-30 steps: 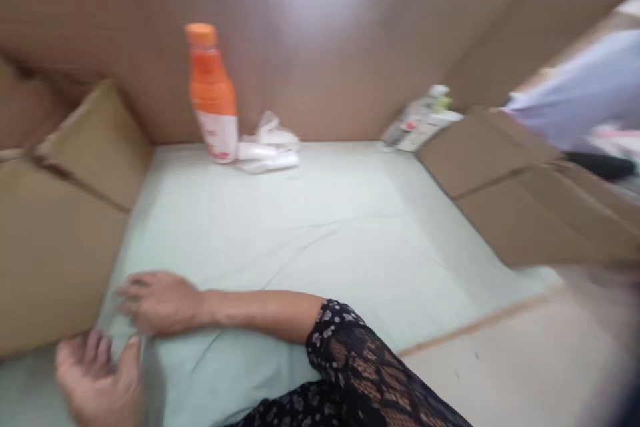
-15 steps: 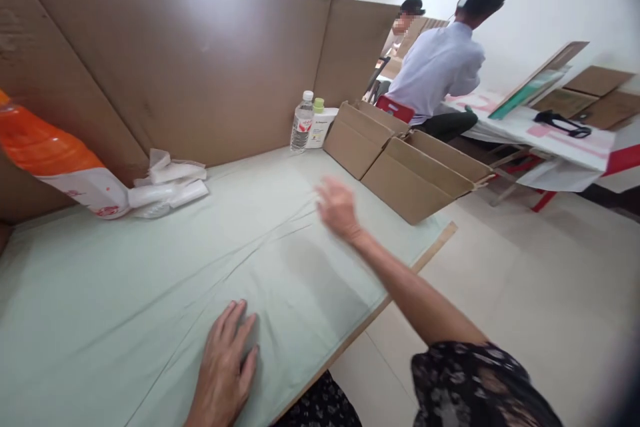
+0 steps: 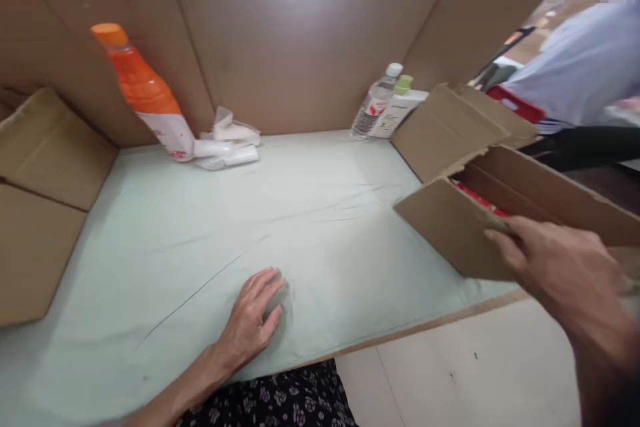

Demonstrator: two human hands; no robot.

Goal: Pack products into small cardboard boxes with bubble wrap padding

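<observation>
My left hand (image 3: 257, 310) lies on the pale green cloth (image 3: 320, 247) covering the table, fingers stretched out, holding nothing. At the table's right edge my right hand (image 3: 560, 260) grips the near wall of an open cardboard box (image 3: 445, 233). Its thumb is outside the wall, while the other fingers reach over the rim and are partly hidden. Something red (image 3: 480, 199) shows inside this box, its kind unclear. A second cardboard box (image 3: 440, 133) stands just behind it.
An orange and white bottle (image 3: 155, 93) stands beside crumpled white plastic packets (image 3: 230, 147). A clear water bottle (image 3: 375, 103) and a white bottle with a green cap (image 3: 400, 107) are at the back right. Cardboard panels (image 3: 310, 40) wall the back. Another carton (image 3: 45, 200) is left; a person (image 3: 590, 67) sits at right.
My right hand has moved from above the cloth to the front box's wall, and the box sits at a different angle. My left hand stays on the cloth. The view has turned left and down.
</observation>
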